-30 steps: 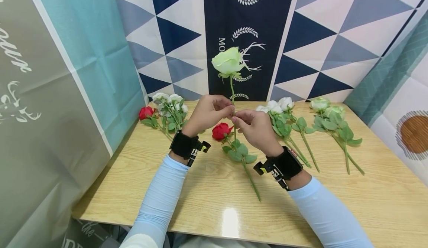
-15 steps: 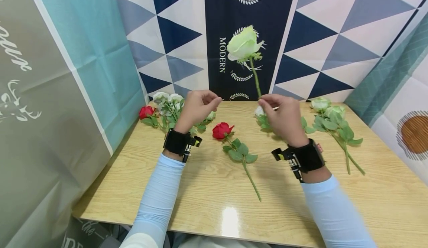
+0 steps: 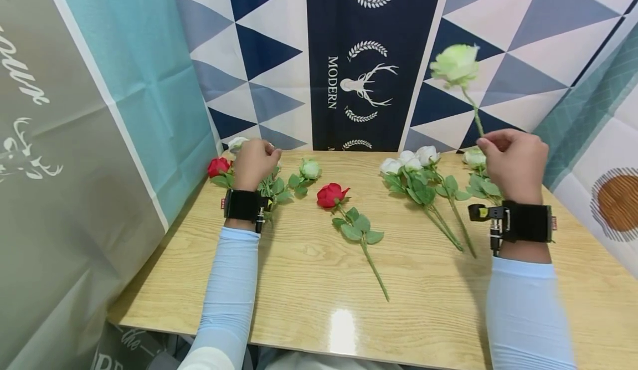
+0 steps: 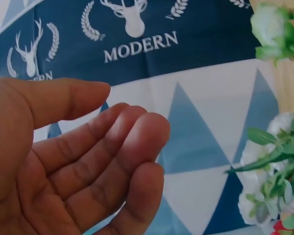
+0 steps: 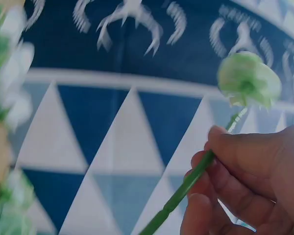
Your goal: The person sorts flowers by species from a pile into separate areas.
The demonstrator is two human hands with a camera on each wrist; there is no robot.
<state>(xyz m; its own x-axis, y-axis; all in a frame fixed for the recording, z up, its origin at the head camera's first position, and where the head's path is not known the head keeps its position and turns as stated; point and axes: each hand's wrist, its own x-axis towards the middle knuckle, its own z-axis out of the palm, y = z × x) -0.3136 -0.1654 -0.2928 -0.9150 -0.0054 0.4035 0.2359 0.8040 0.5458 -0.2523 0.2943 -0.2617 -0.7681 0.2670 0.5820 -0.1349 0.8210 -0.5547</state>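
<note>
Head view showed the right hand [image 3: 518,162] raised over the bench [image 3: 309,281], grasping the stem of a pale green rose [image 3: 454,66] between thumb and fingers. Its bloom stood up and to the left of that hand, before the patterned cloth [image 3: 369,24] at the back. From the right wrist, the stem [image 5: 179,196] slanted through the pinch and ran on below the fingers, while the bloom looked blurred. The left hand [image 3: 255,165] was released: its own wrist view showed the fingers loosely curved and the thumb apart from them.

Black straps [image 3: 242,205] circled both wrists, above light blue sleeves [image 3: 230,270]. Behind the left hand, partly hidden by it, lay white roses [image 3: 237,143], with a small red rose [image 3: 218,166] to their left and a second green rose [image 3: 310,169] to their right. Near the middle of the bench lay a lone red rose [image 3: 330,195], its leafy stalk angled toward the front edge. White blooms [image 3: 410,160] were grouped farther right, and just beside the right hand another green bloom [image 3: 474,157] showed, its leaves partly covered.
</note>
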